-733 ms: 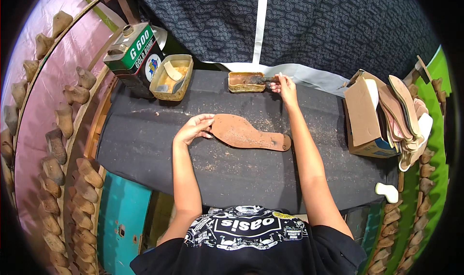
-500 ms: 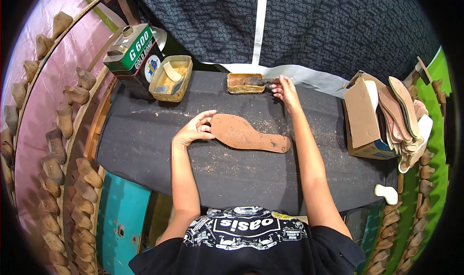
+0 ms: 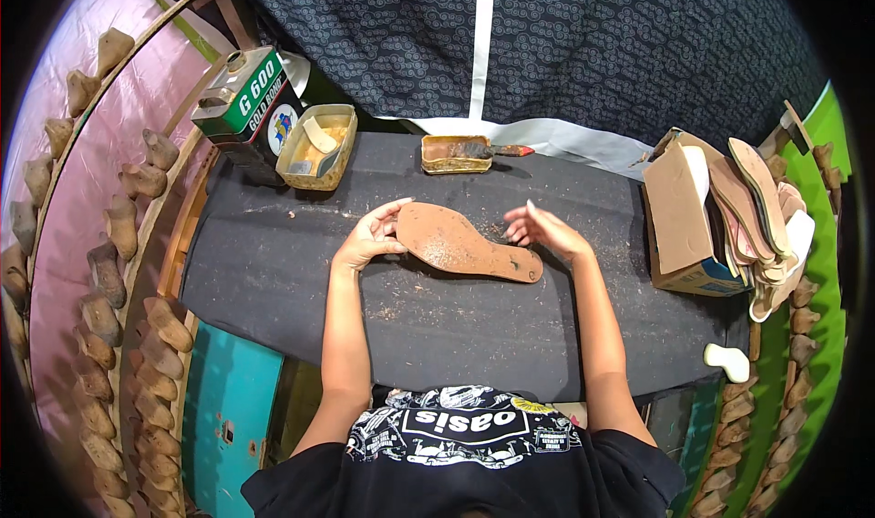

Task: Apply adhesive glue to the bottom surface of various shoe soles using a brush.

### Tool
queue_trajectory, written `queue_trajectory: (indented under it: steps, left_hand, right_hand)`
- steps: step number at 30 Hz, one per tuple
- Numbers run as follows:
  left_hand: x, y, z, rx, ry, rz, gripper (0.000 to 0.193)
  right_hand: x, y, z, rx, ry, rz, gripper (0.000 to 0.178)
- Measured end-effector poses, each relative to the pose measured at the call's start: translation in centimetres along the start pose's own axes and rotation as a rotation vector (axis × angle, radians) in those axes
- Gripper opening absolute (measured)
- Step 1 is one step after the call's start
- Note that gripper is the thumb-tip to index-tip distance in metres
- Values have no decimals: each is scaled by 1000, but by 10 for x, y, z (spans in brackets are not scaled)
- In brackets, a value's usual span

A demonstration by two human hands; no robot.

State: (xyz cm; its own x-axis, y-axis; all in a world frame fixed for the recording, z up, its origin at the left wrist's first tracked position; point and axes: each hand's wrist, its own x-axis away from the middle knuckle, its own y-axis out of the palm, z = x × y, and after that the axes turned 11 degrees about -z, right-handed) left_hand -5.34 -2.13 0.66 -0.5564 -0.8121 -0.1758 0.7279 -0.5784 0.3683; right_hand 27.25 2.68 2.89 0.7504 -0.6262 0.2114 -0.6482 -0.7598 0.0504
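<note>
A brown shoe sole (image 3: 465,243) lies in front of me, its broad toe end to the left and its narrower heel end to the right. My left hand (image 3: 372,235) grips the toe end, thumb on one side and fingers on the other. Just beyond the heel end is my right hand (image 3: 545,231), slightly blurred, fingers apart and nothing in it. A brush (image 3: 501,150) with dark bristles and a red-tipped handle rests across a small rectangular tin (image 3: 440,153) at the far side of the table.
A yellowish tub (image 3: 321,176) holding scraper-like pieces stands beside a green and black metal can (image 3: 246,117). At right, a cardboard box (image 3: 676,213) holds several soles. A white piece (image 3: 727,363) lies by the right edge. Wooden shoe lasts (image 3: 105,272) line both sides.
My right hand has let go of the brush, leaving it on the tin, and has come back near the sole's heel end. My left hand still holds the sole, now tilted slightly differently.
</note>
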Motion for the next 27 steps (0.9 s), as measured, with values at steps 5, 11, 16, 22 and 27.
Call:
queue_trajectory:
  steps: [5, 11, 16, 22, 27]
  left_hand:
    - [-4, 6, -5, 4, 129, -23, 73]
    - [1, 8, -2, 54, 180, 14, 76]
    - [5, -7, -7, 134, 261, 24, 81]
    - [11, -14, -4, 225, 458, 99, 87]
    - [26, -15, 4, 320, 652, 165, 87]
  right_hand:
    - [-6, 17, -13, 42, 109, -121, 58]
    - [-8, 24, -24, -120, 120, -370, 63]
    - [-11, 39, -21, -275, 89, -386, 65]
    - [-7, 63, -5, -717, -69, -417, 65]
    - [6, 93, 3, -805, -57, -482, 64]
